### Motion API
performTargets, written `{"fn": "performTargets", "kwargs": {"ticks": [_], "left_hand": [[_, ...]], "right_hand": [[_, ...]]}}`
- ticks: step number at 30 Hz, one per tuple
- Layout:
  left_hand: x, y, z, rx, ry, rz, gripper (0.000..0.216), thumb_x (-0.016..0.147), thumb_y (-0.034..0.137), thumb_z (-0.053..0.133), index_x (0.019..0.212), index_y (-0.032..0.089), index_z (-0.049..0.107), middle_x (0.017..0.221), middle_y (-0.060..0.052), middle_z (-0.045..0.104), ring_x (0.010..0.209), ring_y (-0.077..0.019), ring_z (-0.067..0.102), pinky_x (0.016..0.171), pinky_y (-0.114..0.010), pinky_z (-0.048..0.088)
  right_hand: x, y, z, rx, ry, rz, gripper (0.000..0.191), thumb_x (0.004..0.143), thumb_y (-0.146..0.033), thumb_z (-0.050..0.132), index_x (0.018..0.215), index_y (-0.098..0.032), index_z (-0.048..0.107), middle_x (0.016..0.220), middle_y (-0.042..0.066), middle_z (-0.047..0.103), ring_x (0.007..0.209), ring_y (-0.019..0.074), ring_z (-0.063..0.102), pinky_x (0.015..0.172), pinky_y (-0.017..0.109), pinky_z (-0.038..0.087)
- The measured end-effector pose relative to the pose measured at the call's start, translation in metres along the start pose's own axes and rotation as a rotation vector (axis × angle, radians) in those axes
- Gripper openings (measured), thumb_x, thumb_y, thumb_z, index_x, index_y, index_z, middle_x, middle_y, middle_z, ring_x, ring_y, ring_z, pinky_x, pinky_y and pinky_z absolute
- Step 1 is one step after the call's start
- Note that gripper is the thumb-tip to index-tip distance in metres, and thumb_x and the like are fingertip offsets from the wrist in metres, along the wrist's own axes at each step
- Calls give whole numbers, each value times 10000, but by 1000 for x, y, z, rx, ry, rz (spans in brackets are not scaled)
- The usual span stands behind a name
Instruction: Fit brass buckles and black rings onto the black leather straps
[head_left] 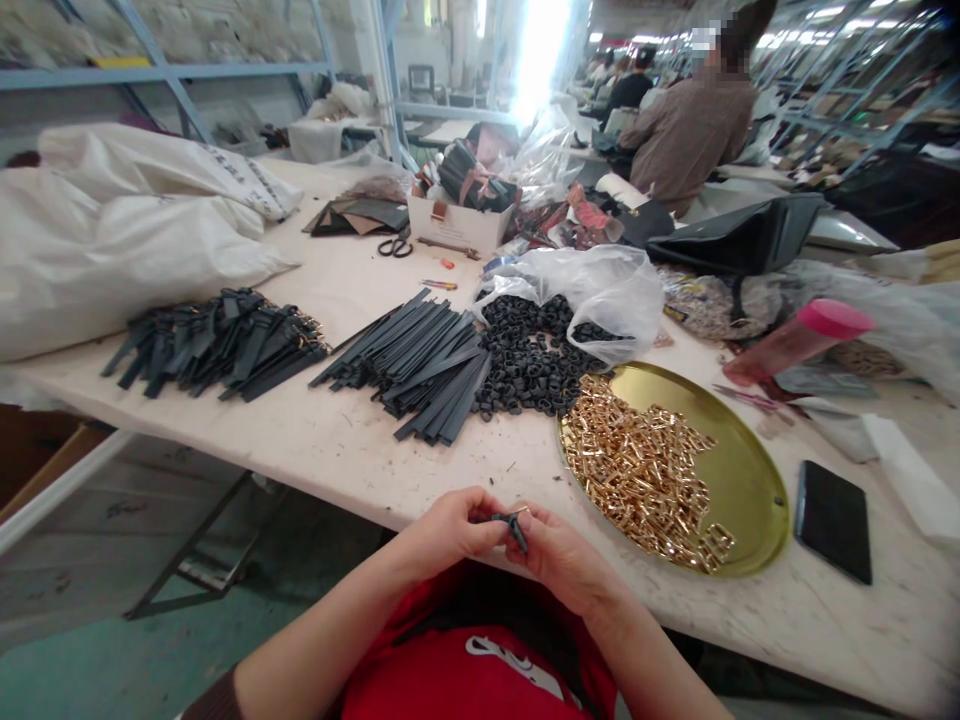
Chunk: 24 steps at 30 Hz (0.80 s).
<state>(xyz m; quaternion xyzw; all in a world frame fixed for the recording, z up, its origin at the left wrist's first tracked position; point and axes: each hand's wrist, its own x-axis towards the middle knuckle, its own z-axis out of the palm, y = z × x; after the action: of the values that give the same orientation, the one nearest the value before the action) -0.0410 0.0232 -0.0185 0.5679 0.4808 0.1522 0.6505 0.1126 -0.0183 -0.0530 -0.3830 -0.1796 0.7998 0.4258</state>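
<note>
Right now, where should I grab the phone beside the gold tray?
Probably from above, pinching the two short ends of the phone: it lies flat on the table, and the rim of the tray crowds one long side.

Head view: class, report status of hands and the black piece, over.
Left hand, right hand: both pinching black strap piece. Held over lap, at table edge. Gold tray near right hand.

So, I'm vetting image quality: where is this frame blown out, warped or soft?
Head view: bright rear window blown out; pale worktable edge bows with wide-angle distortion; round gold metal tray shows mild glare; small dark strap piece between left hand and right hand looks soft.
</note>
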Motion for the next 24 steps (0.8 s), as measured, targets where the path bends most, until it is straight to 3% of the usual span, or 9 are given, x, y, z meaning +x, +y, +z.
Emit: {"fn": "performTargets", "kwargs": {"ticks": [6, 9, 12, 15, 18, 21, 24], "left_hand": [[-1, -4, -4, -243, -81, -31, 172, 658, 226, 610, 798, 144, 553, 710, 18, 616, 615, -95, 512, 569, -204, 385], [0, -8, -4, -256, -84, -37, 175, 653, 225, 620, 799, 143, 568, 702, 23, 612, 595, -88, 509, 581, -209, 394], [-1, -8, -2, -283, -108, -50, 195, 663, 248, 621, 814, 133, 578, 720, 6, 626, 600, -92, 521, 610, -222, 402], [0, -6, 0, -311, -119, -70, 203, 655, 258, 625, 798, 121, 581, 695, 1, 619, 594, -96, 528, 627, -230, 407], [4, -5, 3, -275, -74, -92, 181, 622, 240, 623, 754, 129, 569, 603, 23, 591, 556, -96, 518, 594, -220, 400], [3, -2, 10, -135, -81, -94, 176, 597, 278, 611, 705, 143, 577, 543, 25, 581, 527, -110, 516, 565, -227, 403], [3, -1, 16, 148, -57, -127, 263, 528, 421, 660, 637, 189, 600, 485, 22, 577, 511, -162, 542, 532, -274, 436]], "right_hand": [[6, -3, 3, -431, 260, -272, 311, 736, -403, 582, 638, -178, 390, 524, -58, 490, 509, 69, 465, 541, 206, 364], [7, -3, 0, -620, 391, -377, 260, 724, -388, 567, 756, -198, 393, 521, -86, 455, 453, 73, 448, 478, 204, 338], [4, -4, -5, -781, 352, -385, 252, 734, -363, 530, 903, -197, 445, 588, -73, 464, 481, 76, 439, 465, 201, 324], [2, -4, -8, -917, 268, -341, 170, 758, -346, 496, 820, -188, 486, 580, -60, 454, 511, 79, 419, 490, 202, 330], [0, -5, -7, -1073, 296, -397, 123, 764, -303, 490, 782, -182, 504, 597, -45, 476, 546, 87, 432, 519, 206, 338], [-13, -8, -1, -1218, 302, -455, 121, 781, -264, 466, 804, -175, 545, 660, -22, 537, 610, 98, 471, 572, 211, 362], [-27, -11, 0, -1218, 221, -403, 213, 826, -307, 413, 894, -190, 577, 788, -11, 603, 707, 101, 526, 608, 186, 395]]}}
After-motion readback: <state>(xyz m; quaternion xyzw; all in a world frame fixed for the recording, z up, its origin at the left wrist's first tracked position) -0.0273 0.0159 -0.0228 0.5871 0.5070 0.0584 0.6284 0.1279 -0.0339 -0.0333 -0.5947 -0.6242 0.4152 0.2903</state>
